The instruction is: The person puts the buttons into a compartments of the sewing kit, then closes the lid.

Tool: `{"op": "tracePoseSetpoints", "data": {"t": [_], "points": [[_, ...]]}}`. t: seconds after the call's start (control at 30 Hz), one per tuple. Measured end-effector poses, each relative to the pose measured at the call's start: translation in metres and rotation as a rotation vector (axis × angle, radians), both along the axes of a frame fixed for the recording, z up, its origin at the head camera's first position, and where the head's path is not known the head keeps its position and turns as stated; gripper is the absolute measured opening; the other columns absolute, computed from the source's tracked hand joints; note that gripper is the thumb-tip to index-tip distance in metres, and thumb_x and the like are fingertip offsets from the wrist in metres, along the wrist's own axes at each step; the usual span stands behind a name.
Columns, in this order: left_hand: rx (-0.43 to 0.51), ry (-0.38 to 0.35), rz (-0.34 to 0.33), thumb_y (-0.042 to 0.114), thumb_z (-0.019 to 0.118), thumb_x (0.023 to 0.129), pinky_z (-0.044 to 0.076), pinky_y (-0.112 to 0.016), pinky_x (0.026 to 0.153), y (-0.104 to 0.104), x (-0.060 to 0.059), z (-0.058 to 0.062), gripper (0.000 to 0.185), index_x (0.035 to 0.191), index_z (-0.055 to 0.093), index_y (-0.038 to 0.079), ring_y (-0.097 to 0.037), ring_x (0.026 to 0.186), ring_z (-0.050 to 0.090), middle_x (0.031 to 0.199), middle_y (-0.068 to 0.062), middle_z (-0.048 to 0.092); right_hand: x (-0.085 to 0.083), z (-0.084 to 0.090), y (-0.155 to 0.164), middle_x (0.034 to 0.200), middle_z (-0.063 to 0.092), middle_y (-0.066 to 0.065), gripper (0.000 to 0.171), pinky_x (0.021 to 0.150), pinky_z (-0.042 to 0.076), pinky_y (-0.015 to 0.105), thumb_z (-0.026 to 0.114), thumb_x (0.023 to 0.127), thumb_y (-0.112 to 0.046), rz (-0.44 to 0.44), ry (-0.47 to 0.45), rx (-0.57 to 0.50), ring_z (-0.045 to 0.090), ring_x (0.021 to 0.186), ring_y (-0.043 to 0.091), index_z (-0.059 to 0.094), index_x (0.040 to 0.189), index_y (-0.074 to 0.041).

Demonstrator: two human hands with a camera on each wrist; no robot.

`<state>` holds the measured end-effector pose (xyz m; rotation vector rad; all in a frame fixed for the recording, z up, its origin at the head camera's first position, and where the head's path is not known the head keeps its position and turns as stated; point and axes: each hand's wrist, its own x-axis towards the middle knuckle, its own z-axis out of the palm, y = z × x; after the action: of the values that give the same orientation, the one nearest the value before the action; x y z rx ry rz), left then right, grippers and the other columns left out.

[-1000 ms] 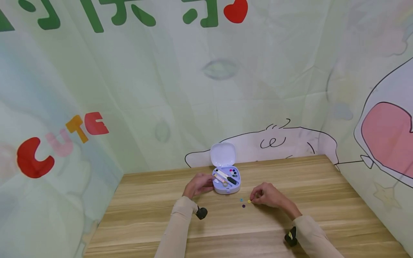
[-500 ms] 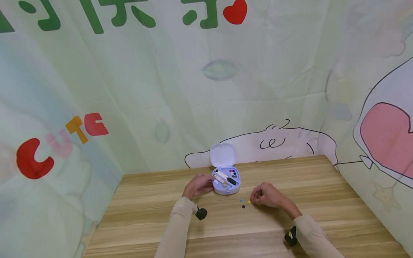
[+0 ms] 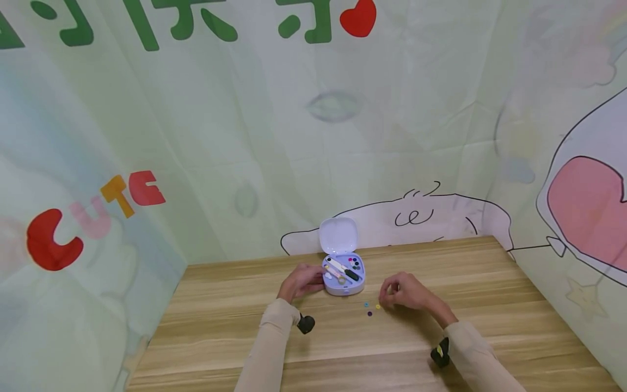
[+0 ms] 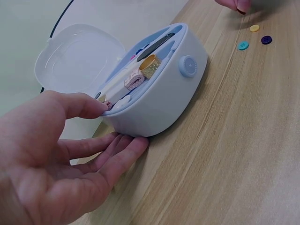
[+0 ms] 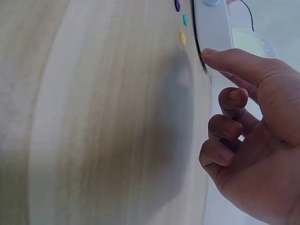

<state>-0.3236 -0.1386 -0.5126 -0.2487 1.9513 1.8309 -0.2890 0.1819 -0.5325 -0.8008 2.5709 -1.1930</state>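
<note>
A pale blue sewing box stands on the wooden table with its lid raised. My left hand grips its side, thumb at the rim and fingers low against the wall. Inside lie a gold thimble, a rolled measuring tape, a dark-handled tool and several small buttons. My right hand is just above the table beside a yellow button. Its thumb and index finger pinch a small dark red button, mostly hidden by the fingertips.
A teal button and a dark purple button lie on the table in front of the box, close to the yellow one. A printed cloth backdrop rises behind the table's far edge.
My right hand has lifted slightly away from the table by the yellow button. My left hand stays on the box, and the three loose buttons keep their places.
</note>
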Motion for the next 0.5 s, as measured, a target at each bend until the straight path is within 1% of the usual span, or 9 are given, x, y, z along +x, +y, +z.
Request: {"op": "tracePoseSetpoints", "data": {"t": [0.23,0.4,0.5], "points": [[-0.019,-0.003,-0.005,0.011,0.061,0.101,0.060,-0.036,0.095,0.000,0.000,0.000,0.033,0.127,0.062,-0.011,-0.023,0.102,0.066,0.119,-0.020,0.069,-0.011,0.003,-0.003,0.073,0.060,-0.004,0.002,0.057,0.045,0.024,0.079,0.091,-0.011,-0.048,0.021,-0.036,0.054,0.069,0.015,0.077,0.092,-0.011],[-0.010,-0.002,0.002,0.010,0.062,0.101,0.059,-0.037,0.096,0.000,0.001,0.001,0.034,0.127,0.061,-0.012,-0.023,0.102,0.066,0.119,-0.021,0.069,-0.019,0.011,-0.010,0.073,0.058,-0.003,0.004,0.058,0.043,0.025,0.079,0.091,-0.013,-0.086,0.029,-0.051,0.053,0.071,0.017,0.077,0.089,-0.015],[-0.011,-0.004,0.005,0.011,0.062,0.101,0.059,-0.037,0.096,0.001,0.001,0.001,0.034,0.126,0.062,-0.011,-0.023,0.101,0.066,0.118,-0.019,0.068,-0.023,0.016,-0.014,0.073,0.057,-0.003,0.003,0.060,0.043,0.026,0.080,0.091,-0.014,-0.096,0.039,-0.063,0.052,0.072,0.017,0.077,0.090,-0.014]]}}
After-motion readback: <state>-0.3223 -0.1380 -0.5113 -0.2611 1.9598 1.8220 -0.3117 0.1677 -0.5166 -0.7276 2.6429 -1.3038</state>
